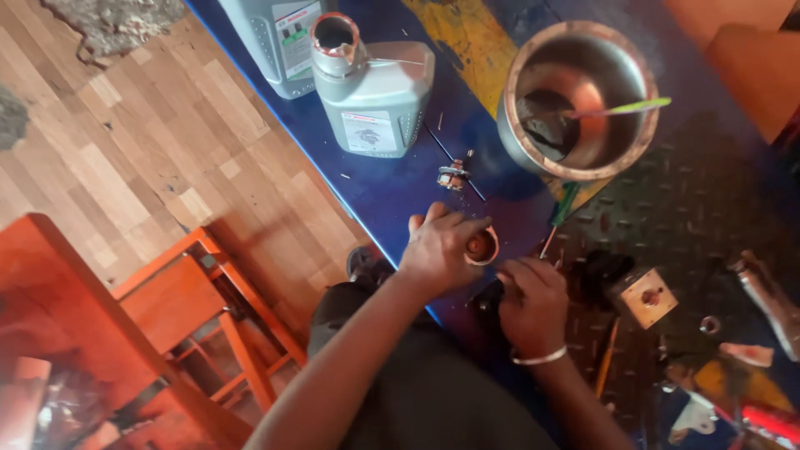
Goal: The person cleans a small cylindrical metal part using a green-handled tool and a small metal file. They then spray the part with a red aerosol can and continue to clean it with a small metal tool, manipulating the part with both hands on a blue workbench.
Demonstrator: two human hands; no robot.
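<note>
Left hand point(437, 250) closed around a small round copper-coloured part point(482, 247), fingertips pinching its rim. Right hand point(532, 302), just beside it, curled over a dark piece; exact hold hard to tell. Past the grip, a small metal fitting point(452, 176) on the blue worktop point(392, 187), then a grey open oil jug point(373, 83). Further right, a metal bowl point(579, 96) with a green-handled tool point(621, 107) inside.
</note>
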